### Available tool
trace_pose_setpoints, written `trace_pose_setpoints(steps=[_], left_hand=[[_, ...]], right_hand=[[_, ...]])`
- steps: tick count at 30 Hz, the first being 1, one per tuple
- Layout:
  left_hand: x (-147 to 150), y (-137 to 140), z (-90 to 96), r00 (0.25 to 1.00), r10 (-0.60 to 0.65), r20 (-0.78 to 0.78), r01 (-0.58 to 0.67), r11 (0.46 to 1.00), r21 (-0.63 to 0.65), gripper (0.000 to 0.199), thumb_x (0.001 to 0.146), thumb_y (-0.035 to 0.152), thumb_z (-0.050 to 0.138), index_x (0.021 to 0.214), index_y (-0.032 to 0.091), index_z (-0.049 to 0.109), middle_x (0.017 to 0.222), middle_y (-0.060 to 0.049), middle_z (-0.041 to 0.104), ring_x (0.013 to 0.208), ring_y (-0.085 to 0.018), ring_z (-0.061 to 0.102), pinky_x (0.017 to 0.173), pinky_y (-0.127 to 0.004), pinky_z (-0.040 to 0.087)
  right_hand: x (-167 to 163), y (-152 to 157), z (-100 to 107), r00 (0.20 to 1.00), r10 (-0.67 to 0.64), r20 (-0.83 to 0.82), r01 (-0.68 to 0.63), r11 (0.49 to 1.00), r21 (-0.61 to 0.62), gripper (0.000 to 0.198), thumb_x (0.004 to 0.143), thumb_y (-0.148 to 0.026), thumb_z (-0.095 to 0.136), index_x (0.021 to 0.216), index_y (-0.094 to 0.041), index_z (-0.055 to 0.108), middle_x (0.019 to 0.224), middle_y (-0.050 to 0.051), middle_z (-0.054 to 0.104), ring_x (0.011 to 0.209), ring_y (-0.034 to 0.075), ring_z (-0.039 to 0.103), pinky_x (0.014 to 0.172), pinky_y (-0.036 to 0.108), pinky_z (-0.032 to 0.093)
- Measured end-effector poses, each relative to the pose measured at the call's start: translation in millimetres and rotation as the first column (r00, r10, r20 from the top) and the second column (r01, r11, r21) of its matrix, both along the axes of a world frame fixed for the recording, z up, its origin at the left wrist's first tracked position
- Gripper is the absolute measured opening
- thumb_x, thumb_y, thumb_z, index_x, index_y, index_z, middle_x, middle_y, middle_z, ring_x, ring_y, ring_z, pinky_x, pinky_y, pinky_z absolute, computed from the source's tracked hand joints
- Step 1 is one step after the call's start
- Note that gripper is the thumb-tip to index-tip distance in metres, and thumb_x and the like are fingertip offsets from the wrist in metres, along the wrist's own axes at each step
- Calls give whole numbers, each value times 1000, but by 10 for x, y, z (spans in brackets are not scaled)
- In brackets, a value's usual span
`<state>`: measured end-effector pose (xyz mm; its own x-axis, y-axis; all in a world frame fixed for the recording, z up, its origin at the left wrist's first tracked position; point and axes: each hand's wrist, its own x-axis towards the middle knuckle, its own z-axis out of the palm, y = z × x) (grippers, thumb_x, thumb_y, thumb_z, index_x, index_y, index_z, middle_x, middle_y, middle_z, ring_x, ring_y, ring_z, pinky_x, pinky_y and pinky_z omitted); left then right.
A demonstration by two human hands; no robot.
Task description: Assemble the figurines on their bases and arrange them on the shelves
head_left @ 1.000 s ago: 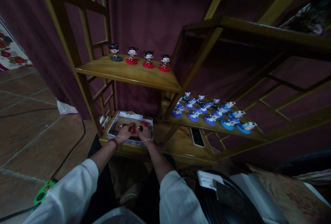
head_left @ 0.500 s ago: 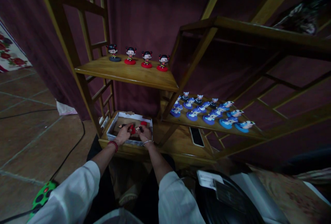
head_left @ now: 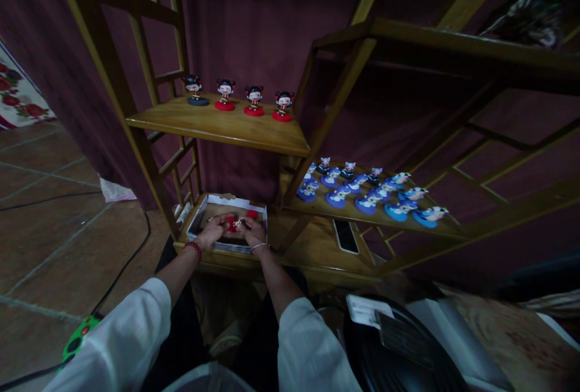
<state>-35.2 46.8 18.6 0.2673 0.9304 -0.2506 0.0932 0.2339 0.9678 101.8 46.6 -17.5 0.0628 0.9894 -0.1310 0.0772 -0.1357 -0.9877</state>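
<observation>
Over a shallow white cardboard box (head_left: 194, 229), my left hand (head_left: 214, 231) has its fingers closed on a red base (head_left: 231, 223). My right hand (head_left: 252, 234) pinches a small dark-haired figurine (head_left: 240, 223), its lower end against the red base. How the two parts join is too small to make out. Another red base (head_left: 252, 214) lies at the box's right side. A dark bit of a further figurine shows beyond my left fingers, mostly covered by them.
Black-haired figurines (head_left: 254, 98) stand on the wooden shelf (head_left: 217, 126) above. Several blue and purple figurines (head_left: 367, 202) fill a shelf to the right, with a phone (head_left: 345, 237) below it. A green power strip (head_left: 78, 337) lies on the floor, and a black stool (head_left: 399, 343) stands at right.
My left hand has shifted slightly left, its fingers now straighter along the red base. The figurine in my right hand has tilted a little against the base. The view has moved slightly.
</observation>
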Motion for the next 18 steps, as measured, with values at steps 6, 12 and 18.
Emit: trace_pose_setpoints(steps=[6,12,18], left_hand=[[-31,10,-42,973,68,219,-60,997,-43,47,61,23,67,106,13,56,94,-8,64,86,-19,59,72,-29,48],[-57,15,-50,953,111,281,-91,992,-84,45,57,20,70,101,14,59,99,-9,63,87,-20,59,70,-27,48],[-74,21,-79,940,114,320,-86,991,-101,41,61,16,66,102,14,59,102,-8,62,91,-20,58,72,-28,49]], right_hand=[[-13,17,-30,996,-27,-83,27,1000,-1,26,61,-26,60,85,-17,59,86,3,66,72,15,62,60,24,50],[-10,4,-22,996,-31,-79,33,999,21,28,59,-33,62,84,-19,60,84,2,67,70,16,62,60,25,51],[-8,3,-26,999,-14,-49,16,999,29,28,60,-38,61,81,-19,60,79,1,66,64,15,62,59,25,51]])
